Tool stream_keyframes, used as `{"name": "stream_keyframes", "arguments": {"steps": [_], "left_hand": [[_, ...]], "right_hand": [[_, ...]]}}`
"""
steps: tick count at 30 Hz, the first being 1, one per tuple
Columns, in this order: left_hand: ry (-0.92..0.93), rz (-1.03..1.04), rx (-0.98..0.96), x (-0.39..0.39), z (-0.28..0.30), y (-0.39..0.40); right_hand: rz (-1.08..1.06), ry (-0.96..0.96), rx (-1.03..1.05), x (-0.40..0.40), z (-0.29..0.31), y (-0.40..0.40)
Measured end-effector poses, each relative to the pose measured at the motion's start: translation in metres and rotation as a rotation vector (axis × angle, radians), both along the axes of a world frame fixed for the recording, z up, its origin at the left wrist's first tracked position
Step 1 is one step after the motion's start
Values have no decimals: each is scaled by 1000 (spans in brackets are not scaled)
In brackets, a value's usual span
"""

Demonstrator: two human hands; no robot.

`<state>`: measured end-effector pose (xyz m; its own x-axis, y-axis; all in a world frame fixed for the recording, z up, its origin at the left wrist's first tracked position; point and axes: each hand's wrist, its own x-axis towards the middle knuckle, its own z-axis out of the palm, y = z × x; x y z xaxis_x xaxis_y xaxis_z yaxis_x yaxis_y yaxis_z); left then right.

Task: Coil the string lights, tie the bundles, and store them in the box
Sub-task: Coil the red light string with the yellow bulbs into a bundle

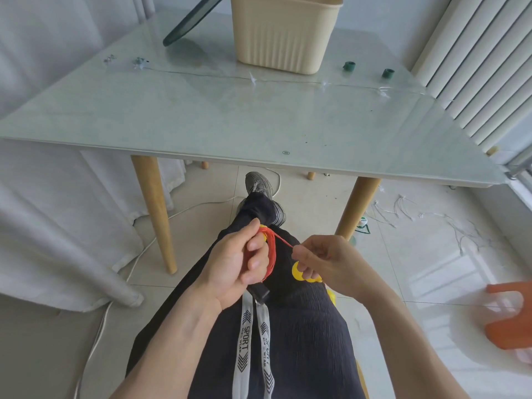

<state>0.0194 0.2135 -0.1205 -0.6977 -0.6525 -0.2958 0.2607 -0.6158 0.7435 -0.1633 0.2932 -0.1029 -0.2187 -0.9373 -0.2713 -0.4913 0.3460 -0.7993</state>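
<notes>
My left hand [239, 263] grips a half-wound orange string coil [269, 256] over my lap, my right hand [325, 262] pinches its loose strand, while the clear string lights [253, 79] at twelve o'clock lie uncoiled before the empty-looking beige plastic box [283, 33], so most remains.

Ahead of both hands, the table [259, 131] edge lies across the way, its near half bare. Beyond, a thin string of lights [259, 79] runs across, the cream box [283, 36] stands behind it, two green rolls [349, 66] to the right. A wooden leg [155, 214] stands left, another [357, 208] right
</notes>
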Motion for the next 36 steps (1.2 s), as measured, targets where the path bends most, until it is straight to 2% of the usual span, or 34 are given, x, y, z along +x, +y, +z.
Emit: {"name": "stream_keyframes", "arguments": {"steps": [5, 7, 12, 16, 21, 25, 28, 33, 36], "left_hand": [[-18, -29, 127, 3, 0, -6], [-77, -49, 137, 4, 1, -7], [-204, -106, 77, -3, 0, 2], [-224, -117, 29, -5, 6, 5], [-239, -37, -102, -6, 13, 8], [-295, 104, -365, -6, 7, 6], [-361, 79, -540, -2, 0, 1], [-350, -87, -558, 5, 1, -3], [-315, -65, -606, 6, 0, -2]], "right_hand": [[-198, -23, -123, 4, -1, 2], [-173, -96, -79, 6, -1, 4], [83, -382, 95, 25, -8, 7], [-57, -572, -49, 40, -18, 5], [-184, -511, -195, 44, -19, 5], [-201, -396, -336, 45, -11, 4], [-205, -393, -415, 42, -2, 4], [-231, -329, -476, 37, 5, 2], [-250, -342, -494, 30, 6, 2]]}}
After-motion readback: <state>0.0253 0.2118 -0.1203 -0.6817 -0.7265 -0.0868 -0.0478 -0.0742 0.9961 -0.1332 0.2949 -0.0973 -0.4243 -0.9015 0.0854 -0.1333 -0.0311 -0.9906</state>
